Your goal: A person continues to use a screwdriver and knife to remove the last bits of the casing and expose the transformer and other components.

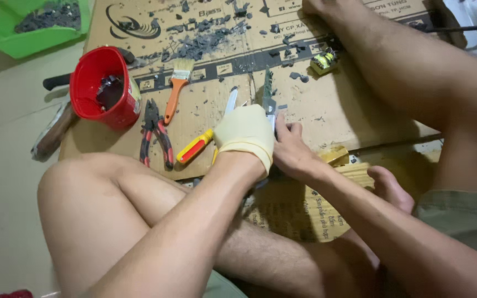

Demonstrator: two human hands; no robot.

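Over cardboard (332, 110) — hands gripping circuit board (268, 96).

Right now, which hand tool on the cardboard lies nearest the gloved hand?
The yellow-and-red-handled screwdriver, its handle beside the gloved left hand. The red-handled pliers and orange-handled paintbrush lie farther left.

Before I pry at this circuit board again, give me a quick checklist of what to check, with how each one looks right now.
1. Left hand gloved: ok, a pale glove covers it.
2. Right hand protected: not ok, it is bare, fingers right by the board.
3. Circuit board held firm: cannot tell, it stands on edge on the cardboard sheet, with the grip hidden behind the glove.
4. Screwdriver within reach: ok, the red and yellow handle lies beside the left hand.
5. Pliers within reach: ok, they lie between the red bucket and the screwdriver.
6. Work surface free of debris: not ok, grey fragments are scattered over the cardboard.
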